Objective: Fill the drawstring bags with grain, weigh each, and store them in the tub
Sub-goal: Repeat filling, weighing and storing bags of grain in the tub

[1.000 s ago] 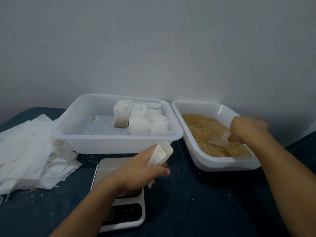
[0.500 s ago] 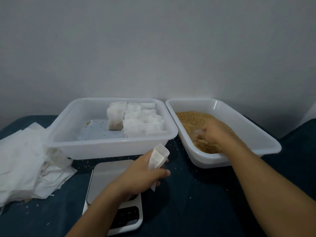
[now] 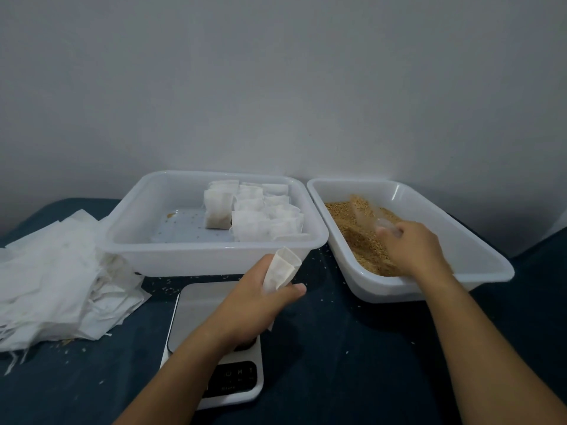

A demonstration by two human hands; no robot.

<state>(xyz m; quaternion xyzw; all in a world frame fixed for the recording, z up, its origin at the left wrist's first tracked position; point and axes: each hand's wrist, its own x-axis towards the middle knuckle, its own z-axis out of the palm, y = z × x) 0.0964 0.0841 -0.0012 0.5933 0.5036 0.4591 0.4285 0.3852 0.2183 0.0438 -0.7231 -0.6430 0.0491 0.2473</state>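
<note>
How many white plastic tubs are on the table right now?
2. One tub sits behind the scale, holding filled bags. The other tub is to its right, holding the grain.

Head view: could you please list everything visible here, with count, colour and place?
storage tub: one, translucent white, back centre.
filled bags: a cluster, count unclear, white, in the storage tub's right half.
grain tub: one, translucent white, right, tilted.
grain: brown, inside the grain tub.
scoop: one, clear, in the grain.
empty bags: a pile, white, left.
scale: one, white with steel top, front centre.
open bag: one, white.
left hand: holds the open bag above the scale.
right hand: grips the scoop.
</note>
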